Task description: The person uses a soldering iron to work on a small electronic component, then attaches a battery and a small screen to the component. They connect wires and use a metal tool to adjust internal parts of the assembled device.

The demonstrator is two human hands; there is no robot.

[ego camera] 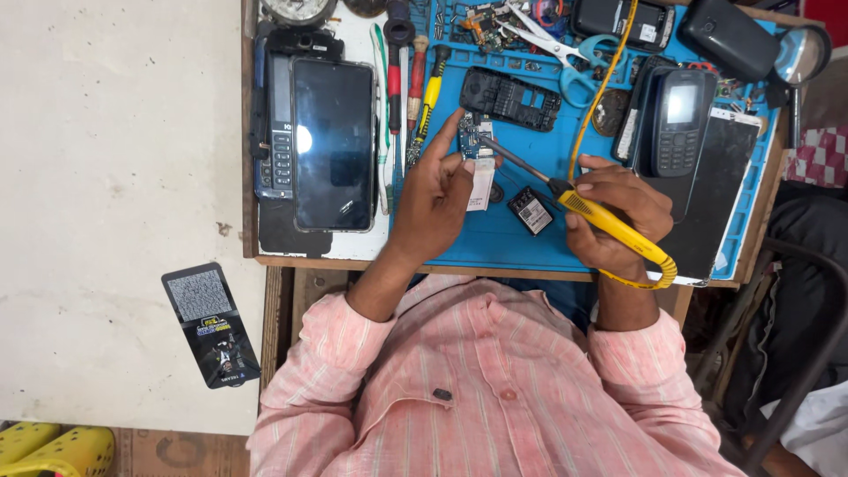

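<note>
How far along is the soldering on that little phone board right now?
Done: a phone is stripped, its black frame lying bare on the blue mat. In hand: the left hand steadies the small circuit board while the right hand brings the yellow soldering iron tip to it. Left: board, frame and the small black part lie apart, unassembled.

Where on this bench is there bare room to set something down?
Bare blue mat lies along the near edge, between the left hand and right hand, around the small black part. The back edge is crowded with scissors and phones.
</note>
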